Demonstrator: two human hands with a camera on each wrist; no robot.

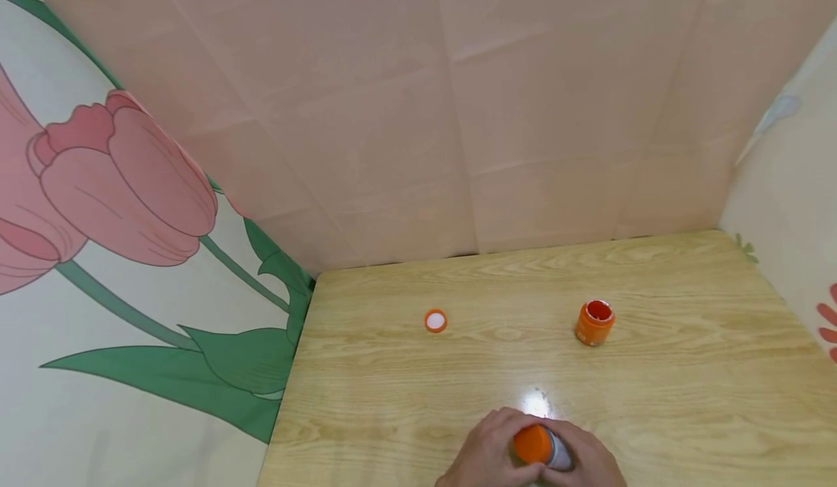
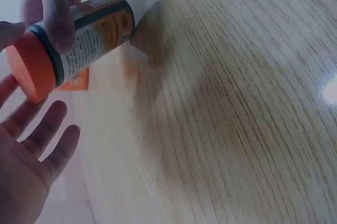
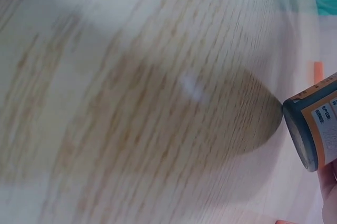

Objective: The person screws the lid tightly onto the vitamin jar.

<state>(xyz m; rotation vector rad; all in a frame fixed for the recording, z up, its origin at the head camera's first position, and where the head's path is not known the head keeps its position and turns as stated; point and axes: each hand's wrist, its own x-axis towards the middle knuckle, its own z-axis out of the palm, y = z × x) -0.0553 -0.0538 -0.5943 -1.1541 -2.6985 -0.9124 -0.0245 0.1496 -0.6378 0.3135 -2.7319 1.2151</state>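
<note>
A tilted bottle [image 1: 560, 453] with an orange cap [image 1: 532, 443] is between both hands near the table's front edge. My left hand [image 1: 485, 449] holds the cap between thumb and fingertips; in the left wrist view its other fingers spread away from it. Around the bottle's printed body curls my right hand [image 1: 591, 456]. The right wrist view shows the bottle's dark base [image 3: 301, 137] at the right edge, with only a little of the right hand [image 3: 330, 192] below it.
An open orange jar [image 1: 593, 331] with a red inside stands at the right on the wooden table [image 1: 366, 371]. A small orange lid [image 1: 435, 320], white inside, lies left of it. A pinkish sheet [image 1: 458, 123] hangs behind, and a tulip-patterned cover [image 1: 131, 182] is at the left.
</note>
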